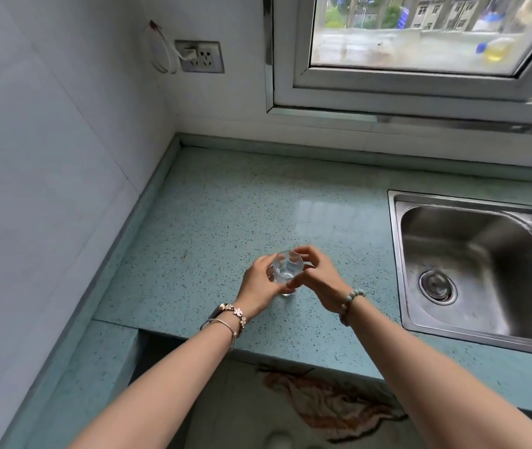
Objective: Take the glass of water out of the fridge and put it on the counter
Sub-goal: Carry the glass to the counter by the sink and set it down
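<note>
A small clear glass of water (285,268) stands upright on the speckled blue-green counter (225,215), a little back from its front edge. My left hand (258,286) wraps the glass from the left. My right hand (315,278) cups it from the right, fingers curled over the rim. Both hands touch the glass and hide most of its sides. The fridge is out of view.
A steel sink (472,267) with a drain is set into the counter on the right. White tiled walls close the left and back, with a wall socket (200,56) and a window (420,43) above. A rag (329,403) lies on the floor below the counter edge.
</note>
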The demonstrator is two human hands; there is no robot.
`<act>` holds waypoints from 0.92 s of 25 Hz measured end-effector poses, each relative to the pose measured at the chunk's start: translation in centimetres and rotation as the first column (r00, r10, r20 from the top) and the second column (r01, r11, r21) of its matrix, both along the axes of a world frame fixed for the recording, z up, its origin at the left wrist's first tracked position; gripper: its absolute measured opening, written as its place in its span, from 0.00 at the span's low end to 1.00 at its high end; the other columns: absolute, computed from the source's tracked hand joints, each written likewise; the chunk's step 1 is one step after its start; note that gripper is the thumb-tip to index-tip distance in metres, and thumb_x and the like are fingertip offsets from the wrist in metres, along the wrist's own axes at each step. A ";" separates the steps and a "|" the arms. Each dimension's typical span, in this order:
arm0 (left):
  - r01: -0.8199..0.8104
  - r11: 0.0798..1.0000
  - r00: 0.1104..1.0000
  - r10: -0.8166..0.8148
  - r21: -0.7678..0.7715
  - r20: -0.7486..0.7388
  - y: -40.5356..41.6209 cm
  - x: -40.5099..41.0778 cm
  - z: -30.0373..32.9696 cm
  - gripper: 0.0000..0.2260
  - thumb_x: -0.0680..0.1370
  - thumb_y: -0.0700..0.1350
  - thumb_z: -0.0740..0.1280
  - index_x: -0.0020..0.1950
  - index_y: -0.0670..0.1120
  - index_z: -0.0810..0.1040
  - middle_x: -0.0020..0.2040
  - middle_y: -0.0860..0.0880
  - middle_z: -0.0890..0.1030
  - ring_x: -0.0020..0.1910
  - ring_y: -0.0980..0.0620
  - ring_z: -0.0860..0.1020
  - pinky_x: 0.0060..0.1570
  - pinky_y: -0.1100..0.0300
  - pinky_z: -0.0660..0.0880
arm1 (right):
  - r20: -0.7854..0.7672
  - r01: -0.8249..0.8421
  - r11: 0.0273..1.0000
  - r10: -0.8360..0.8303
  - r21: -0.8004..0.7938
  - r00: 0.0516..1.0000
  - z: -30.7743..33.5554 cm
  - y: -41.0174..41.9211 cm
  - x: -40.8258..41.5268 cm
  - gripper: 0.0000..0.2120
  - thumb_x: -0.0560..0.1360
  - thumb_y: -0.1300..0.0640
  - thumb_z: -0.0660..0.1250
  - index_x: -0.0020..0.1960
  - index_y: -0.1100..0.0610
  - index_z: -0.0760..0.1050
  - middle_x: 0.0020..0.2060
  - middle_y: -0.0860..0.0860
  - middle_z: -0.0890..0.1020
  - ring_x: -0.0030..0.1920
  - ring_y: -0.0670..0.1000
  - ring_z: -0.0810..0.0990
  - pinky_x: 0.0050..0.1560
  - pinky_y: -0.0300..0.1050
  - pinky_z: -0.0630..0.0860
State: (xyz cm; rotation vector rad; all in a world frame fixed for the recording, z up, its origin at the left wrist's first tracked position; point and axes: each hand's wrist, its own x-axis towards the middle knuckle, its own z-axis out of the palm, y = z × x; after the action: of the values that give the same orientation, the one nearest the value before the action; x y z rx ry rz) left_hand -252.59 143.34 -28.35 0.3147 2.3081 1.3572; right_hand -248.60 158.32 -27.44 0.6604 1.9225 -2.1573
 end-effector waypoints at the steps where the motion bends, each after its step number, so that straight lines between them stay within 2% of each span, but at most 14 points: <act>1: -0.002 1.000 1.000 0.002 -0.006 -0.003 0.0 0.1 -0.3 0.33 0.64 0.44 0.80 0.68 0.47 0.75 0.59 0.49 0.77 0.55 0.51 0.79 0.52 0.67 0.75 | 0.004 -0.003 1.000 0.003 0.000 1.000 -0.1 -0.1 0.1 0.29 0.55 0.74 0.70 0.54 0.57 0.75 0.55 0.58 0.78 0.55 0.59 0.79 0.41 0.47 0.80; 4: -0.002 1.000 1.000 0.002 -0.008 0.000 0.0 0.5 -1.0 0.32 0.65 0.45 0.80 0.68 0.48 0.75 0.60 0.49 0.77 0.55 0.53 0.79 0.50 0.72 0.73 | 0.022 -0.007 1.000 0.006 0.008 1.000 -0.3 -0.2 0.5 0.29 0.56 0.75 0.69 0.53 0.56 0.75 0.55 0.57 0.78 0.54 0.57 0.79 0.40 0.45 0.79; 7: -0.011 1.000 1.000 0.011 -0.011 0.002 0.0 0.8 -1.8 0.33 0.64 0.46 0.81 0.67 0.48 0.75 0.61 0.49 0.77 0.56 0.53 0.79 0.51 0.70 0.74 | 0.009 0.011 1.000 -0.011 -0.004 1.000 -0.9 -0.3 1.0 0.30 0.54 0.73 0.69 0.54 0.56 0.74 0.56 0.58 0.78 0.55 0.59 0.79 0.41 0.49 0.80; 12: 0.022 0.999 1.000 -0.022 -0.033 -0.003 0.1 0.8 -1.9 0.36 0.64 0.49 0.80 0.70 0.49 0.72 0.65 0.48 0.76 0.60 0.51 0.78 0.58 0.61 0.75 | 0.015 0.022 1.000 -0.022 -0.013 1.000 -1.2 -0.6 1.2 0.28 0.62 0.80 0.65 0.58 0.59 0.73 0.57 0.58 0.77 0.54 0.55 0.78 0.42 0.46 0.81; 14: 0.052 0.996 0.999 -0.051 -0.071 0.012 0.0 1.0 -1.5 0.42 0.64 0.50 0.80 0.74 0.51 0.67 0.70 0.47 0.73 0.64 0.50 0.75 0.63 0.56 0.74 | 0.014 0.030 0.999 -0.030 -0.017 0.999 -0.9 -0.9 1.5 0.29 0.64 0.78 0.63 0.62 0.59 0.72 0.60 0.60 0.76 0.56 0.56 0.78 0.38 0.43 0.80; 16: 0.119 0.987 0.989 -0.108 -0.108 0.102 -0.6 1.0 -0.2 0.51 0.63 0.50 0.81 0.79 0.52 0.55 0.77 0.46 0.64 0.72 0.47 0.68 0.70 0.48 0.68 | 0.019 0.028 1.000 -0.027 -0.014 0.999 0.2 -0.7 2.1 0.34 0.65 0.76 0.64 0.68 0.58 0.68 0.63 0.58 0.73 0.60 0.56 0.76 0.37 0.42 0.79; 18: 0.150 0.979 0.972 -0.120 -0.138 0.204 -1.7 0.8 2.5 0.54 0.65 0.54 0.79 0.80 0.50 0.46 0.79 0.46 0.58 0.76 0.45 0.62 0.73 0.45 0.63 | 0.021 0.047 0.999 -0.047 0.002 0.999 2.4 0.4 2.8 0.38 0.68 0.76 0.66 0.74 0.56 0.63 0.64 0.55 0.70 0.57 0.51 0.75 0.46 0.42 0.78; 20: 0.137 0.984 0.971 -0.111 -0.110 0.211 -2.8 0.3 7.1 0.49 0.69 0.61 0.72 0.80 0.47 0.48 0.78 0.45 0.60 0.75 0.45 0.63 0.72 0.45 0.64 | -0.026 0.114 0.993 -0.115 -0.031 0.993 5.8 1.9 3.5 0.37 0.70 0.70 0.70 0.75 0.54 0.62 0.66 0.55 0.70 0.58 0.50 0.75 0.61 0.49 0.73; 21: 0.108 0.993 0.975 -0.098 -0.041 0.200 -3.2 0.1 9.9 0.44 0.71 0.64 0.68 0.79 0.46 0.52 0.78 0.44 0.62 0.73 0.45 0.66 0.71 0.45 0.65 | -0.061 0.157 0.984 -0.162 -0.079 0.985 8.0 2.5 4.0 0.36 0.70 0.65 0.72 0.74 0.53 0.63 0.67 0.55 0.71 0.62 0.53 0.75 0.66 0.53 0.70; 23: 0.015 0.971 0.968 -0.073 0.237 0.241 -3.3 0.0 15.7 0.36 0.75 0.66 0.60 0.76 0.46 0.62 0.73 0.44 0.70 0.68 0.46 0.72 0.70 0.45 0.67 | -0.136 0.242 0.944 -0.276 -0.224 0.951 12.6 3.2 5.0 0.32 0.71 0.54 0.72 0.72 0.52 0.66 0.68 0.57 0.73 0.66 0.56 0.74 0.67 0.56 0.70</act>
State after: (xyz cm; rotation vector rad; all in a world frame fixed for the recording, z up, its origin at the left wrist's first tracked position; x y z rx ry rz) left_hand -252.64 140.00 -12.61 0.2505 1.9308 1.5535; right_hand -243.58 161.56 -14.81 0.7539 1.7342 -2.6069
